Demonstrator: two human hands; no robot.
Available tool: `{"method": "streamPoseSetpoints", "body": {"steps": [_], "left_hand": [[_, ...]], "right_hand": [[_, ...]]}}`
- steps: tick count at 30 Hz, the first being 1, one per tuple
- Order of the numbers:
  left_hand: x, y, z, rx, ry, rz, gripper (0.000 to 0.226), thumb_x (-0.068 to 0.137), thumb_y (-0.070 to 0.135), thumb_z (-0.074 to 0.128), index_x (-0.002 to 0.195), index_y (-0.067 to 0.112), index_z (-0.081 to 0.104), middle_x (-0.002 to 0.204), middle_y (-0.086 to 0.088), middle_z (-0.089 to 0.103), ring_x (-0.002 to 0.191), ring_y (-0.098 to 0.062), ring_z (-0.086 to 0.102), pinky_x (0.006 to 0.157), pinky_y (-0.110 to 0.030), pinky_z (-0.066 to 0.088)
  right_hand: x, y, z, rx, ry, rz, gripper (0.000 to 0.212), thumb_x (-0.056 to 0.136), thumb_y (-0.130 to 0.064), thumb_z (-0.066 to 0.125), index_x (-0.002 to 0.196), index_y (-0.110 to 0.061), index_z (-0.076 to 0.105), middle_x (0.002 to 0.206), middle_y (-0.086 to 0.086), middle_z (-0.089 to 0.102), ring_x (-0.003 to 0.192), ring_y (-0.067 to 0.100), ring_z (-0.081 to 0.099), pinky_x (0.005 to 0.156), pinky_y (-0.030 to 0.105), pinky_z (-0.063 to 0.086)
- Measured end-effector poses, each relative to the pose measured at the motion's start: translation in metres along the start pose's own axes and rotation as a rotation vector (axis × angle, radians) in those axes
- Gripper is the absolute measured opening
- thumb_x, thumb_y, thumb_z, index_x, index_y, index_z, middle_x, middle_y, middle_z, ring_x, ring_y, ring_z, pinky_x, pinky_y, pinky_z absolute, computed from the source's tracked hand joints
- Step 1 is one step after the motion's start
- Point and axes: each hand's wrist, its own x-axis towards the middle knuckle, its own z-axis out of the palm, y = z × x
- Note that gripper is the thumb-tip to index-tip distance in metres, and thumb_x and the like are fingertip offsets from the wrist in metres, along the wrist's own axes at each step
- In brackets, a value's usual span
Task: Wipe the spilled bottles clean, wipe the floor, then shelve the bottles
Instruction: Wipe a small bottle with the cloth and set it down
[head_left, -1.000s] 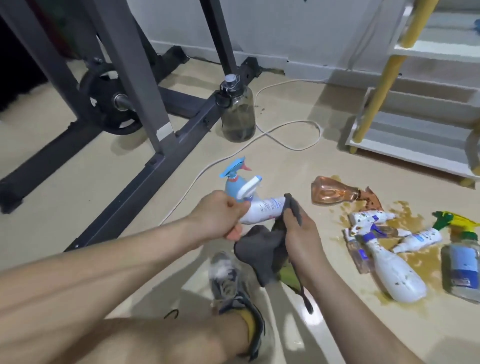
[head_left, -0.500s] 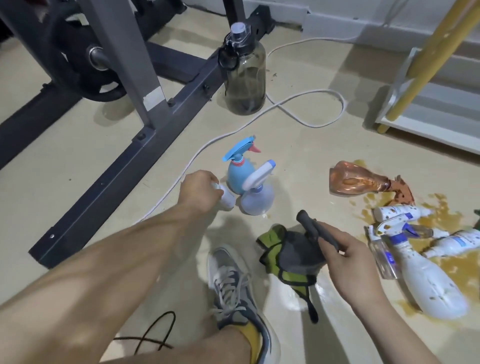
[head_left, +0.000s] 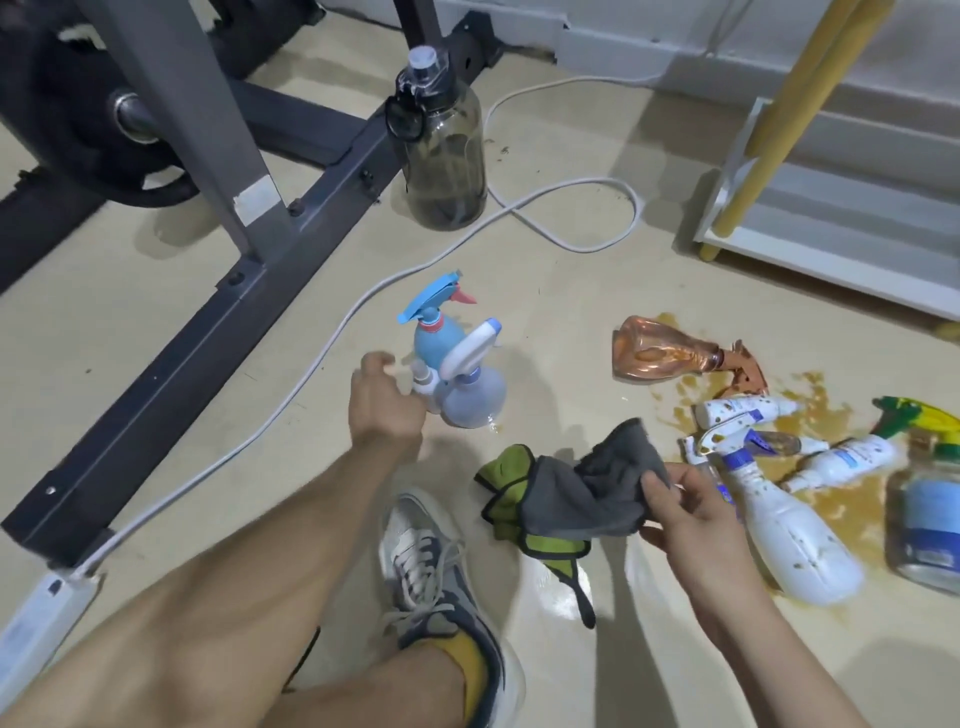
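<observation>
Floor (head_left: 156, 322): smooth, glossy, cream. A brown spill (head_left: 852, 506) lies at right, thin and splattered, with a ragged edge.

Lying in the spill:
- large white bottle (head_left: 800, 540): opaque plastic, tapered body, blue collar, speckled brown, on its side.
- smaller white bottle (head_left: 847, 462): blue label, on its side, just beyond the large one.
- amber bottle (head_left: 660, 356): translucent and dented, on its side at the spill's far edge.
- clear bottle (head_left: 930, 525): blue label, green-and-yellow trigger head, at the right frame edge, blurred.

Upright and outside the spill:
- blue spray bottle (head_left: 436, 340): opaque, with a red nozzle.
- lavender spray bottle (head_left: 475, 402): translucent and round-bodied, with a white trigger, close against the blue one.
- small white bottle (head_left: 423, 385): only its capped top shows, beside these two.

Left hand (head_left: 384, 410): grip apart, fingers loosely spread and holding nothing. Its fingertips are just beside the small white bottle; I cannot tell if they touch.

Right hand (head_left: 685, 514): grip clamped on the grey cloth (head_left: 587, 499), which is soft, napped and bunched. Its lower folds lie over a green cloth (head_left: 506, 470) on the floor.

Shelf (head_left: 831, 249): white boards and round yellow posts, far right, well apart from the upright bottles.
</observation>
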Motion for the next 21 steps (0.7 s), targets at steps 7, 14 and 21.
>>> {"method": "streamPoseSetpoints", "body": {"steps": [7, 14, 21], "left_hand": [[-0.150, 0.064, -0.003, -0.684, -0.663, -0.139, 0.008, 0.083, 0.021, 0.064, 0.083, 0.018, 0.073, 0.074, 0.000, 0.062, 0.073, -0.016, 0.057, 0.068, -0.030, 0.051], [-0.226, 0.125, -0.045, -0.590, -0.645, 0.401, 0.026, 0.090, 0.022, 0.066, 0.064, 0.021, 0.062, 0.060, 0.007, 0.050, 0.061, -0.009, 0.044, 0.060, -0.024, 0.036], [-0.295, 0.189, -0.088, -0.424, -0.779, 0.748, 0.018, 0.089, 0.033, 0.066, 0.079, 0.018, 0.063, 0.060, 0.006, 0.049, 0.060, -0.014, 0.041, 0.057, -0.028, 0.031]], "right_hand": [[-0.041, -0.052, -0.024, 0.103, -0.197, -0.064, 0.007, 0.099, -0.013, 0.056, 0.104, -0.015, 0.060, 0.079, 0.025, 0.067, 0.073, 0.031, 0.058, 0.075, 0.046, 0.045], [-0.110, -0.114, -0.089, 0.023, -0.315, -0.182, 0.020, 0.093, -0.030, 0.063, 0.105, -0.018, 0.073, 0.092, 0.015, 0.075, 0.079, 0.032, 0.070, 0.070, 0.035, 0.048], [-0.181, -0.113, -0.192, -0.188, -0.118, -0.404, 0.040, 0.066, -0.046, 0.083, 0.059, -0.010, 0.066, 0.087, 0.005, 0.061, 0.077, 0.011, 0.059, 0.076, 0.030, 0.043]]}}
